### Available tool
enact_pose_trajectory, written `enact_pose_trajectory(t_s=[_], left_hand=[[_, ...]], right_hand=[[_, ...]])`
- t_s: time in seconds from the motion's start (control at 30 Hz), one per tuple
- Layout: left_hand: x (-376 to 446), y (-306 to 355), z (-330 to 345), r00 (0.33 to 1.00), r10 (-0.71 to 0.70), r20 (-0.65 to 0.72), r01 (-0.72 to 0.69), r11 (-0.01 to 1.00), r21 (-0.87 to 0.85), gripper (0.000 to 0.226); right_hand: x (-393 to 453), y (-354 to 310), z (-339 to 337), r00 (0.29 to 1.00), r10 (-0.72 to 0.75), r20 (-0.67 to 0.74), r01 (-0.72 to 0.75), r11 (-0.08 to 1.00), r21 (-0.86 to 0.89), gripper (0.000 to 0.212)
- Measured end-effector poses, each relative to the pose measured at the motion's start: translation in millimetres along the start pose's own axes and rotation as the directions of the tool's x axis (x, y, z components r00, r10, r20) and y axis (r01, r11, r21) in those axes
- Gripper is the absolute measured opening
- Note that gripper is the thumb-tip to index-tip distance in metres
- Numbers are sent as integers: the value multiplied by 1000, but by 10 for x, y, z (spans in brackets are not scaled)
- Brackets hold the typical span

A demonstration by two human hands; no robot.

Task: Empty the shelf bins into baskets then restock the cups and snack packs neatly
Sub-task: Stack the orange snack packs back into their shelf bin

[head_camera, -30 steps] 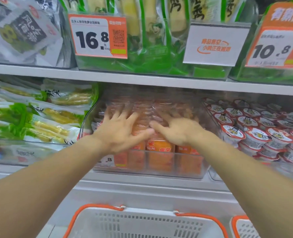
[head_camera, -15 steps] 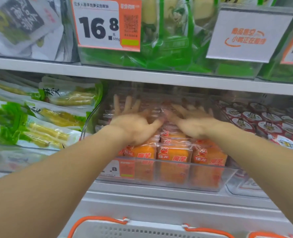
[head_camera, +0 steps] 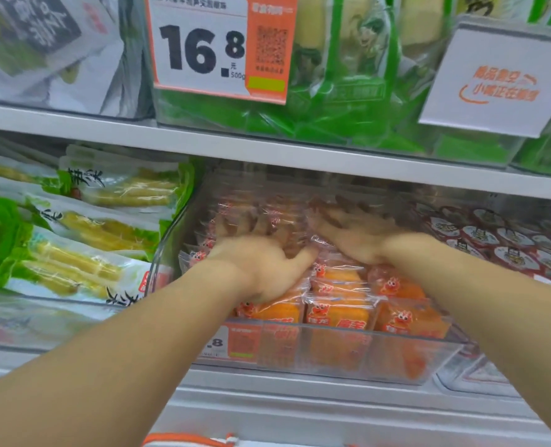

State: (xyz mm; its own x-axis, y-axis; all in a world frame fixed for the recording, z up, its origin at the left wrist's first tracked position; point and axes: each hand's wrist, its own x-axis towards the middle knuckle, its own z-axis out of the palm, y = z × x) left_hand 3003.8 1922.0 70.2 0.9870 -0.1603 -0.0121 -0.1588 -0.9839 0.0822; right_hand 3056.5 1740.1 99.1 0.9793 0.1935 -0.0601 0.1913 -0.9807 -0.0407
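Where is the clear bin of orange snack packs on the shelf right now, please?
In the head view the clear bin sits centre on the lower shelf, between the green-and-yellow packs to its left and the red-lidded cups to its right.

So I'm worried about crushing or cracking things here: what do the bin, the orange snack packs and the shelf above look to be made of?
Bin: clear hard plastic, glossy; packs show through its front wall.
Orange snack packs: thin shiny film, probably plastic, with crinkled sealed edges and glare.
Shelf: flat white edge with a smooth painted look, possibly metal; the picture leaves that open.
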Motion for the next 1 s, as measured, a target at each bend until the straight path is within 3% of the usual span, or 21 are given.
enact_pose_trajectory(t_s=[0.17, 0.27, 0.37, 0.5, 0.6, 0.73, 0.87, 1.0], left_hand=[[7, -13, 8, 1000, 4, 4, -4, 1000, 14, 83], [-9, -15, 0, 1000, 5, 15, -5, 1000, 17, 85], [-16, -9, -78, 998, 2, 60, -2, 1000, 1, 82], [45, 17, -156, 996, -40, -80, 45, 997, 62, 72], [116, -20, -73, 998, -58, -22, 59, 997, 51, 74], [170, -53, -44, 997, -52, 48, 51, 998, 24, 76], [253, -65, -223, 994, -101, -33, 102, 995, 13, 78], [390, -134, -102, 995, -104, -2, 104, 994, -45, 80]], right_hand=[[41, -5, 27, 997, 7, 81, -6, 1000, -9, 72], [-60, 8, -170, 985, -21, 173, 4, 996, 94, 74], [-306, 102, -272, 992, -24, 122, 3, 985, 171, 81], [-661, 171, 43, 992, -107, 68, 100, 990, 104, 76], [-630, 121, 216, 998, -64, 10, 64, 997, 38, 68], [-592, 140, 222, 997, -73, 40, 71, 996, 47, 67], [-619, 163, 134, 996, -80, 28, 76, 991, 110, 70], [-597, 160, 225, 997, -78, -11, 78, 995, 63, 69]])
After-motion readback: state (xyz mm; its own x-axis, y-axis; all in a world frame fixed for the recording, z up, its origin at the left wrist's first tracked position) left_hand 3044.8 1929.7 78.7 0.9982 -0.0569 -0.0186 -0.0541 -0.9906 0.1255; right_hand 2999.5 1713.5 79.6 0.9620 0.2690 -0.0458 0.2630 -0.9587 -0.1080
